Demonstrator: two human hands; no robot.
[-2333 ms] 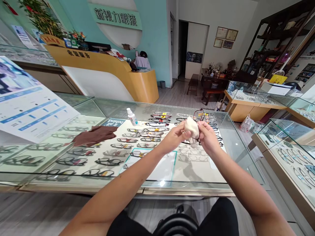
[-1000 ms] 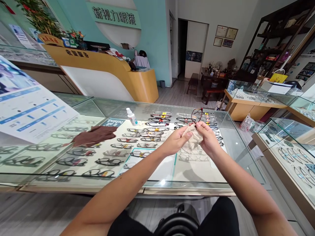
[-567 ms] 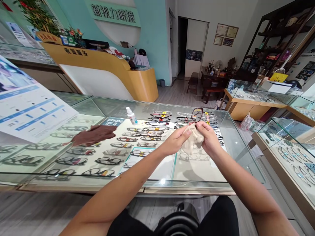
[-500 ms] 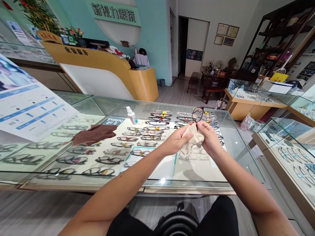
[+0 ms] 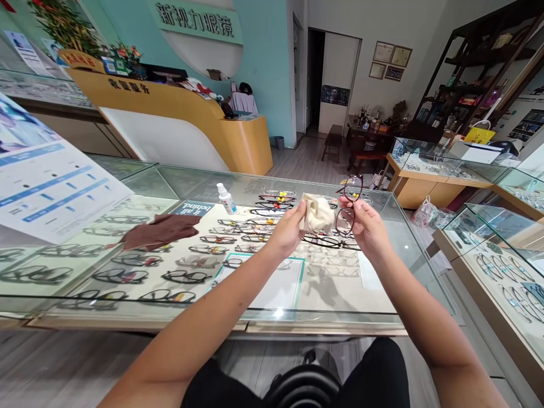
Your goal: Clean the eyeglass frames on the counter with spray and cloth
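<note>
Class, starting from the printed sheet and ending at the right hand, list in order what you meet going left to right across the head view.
Printed sheet, brown cloth, white bottle, left hand, cream cloth, dark-rimmed glasses, right hand.

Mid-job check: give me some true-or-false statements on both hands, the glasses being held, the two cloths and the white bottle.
1. The left hand holds the pale cloth. True.
2. The white bottle appears left of both hands. True.
3. The right hand grips the brown cloth. False: it holds the dark-rimmed glasses; the brown cloth lies farther left.
4. The pale cloth covers both lenses. False: both show uncovered.
5. The brown cloth appears left of the white bottle. True.
</note>
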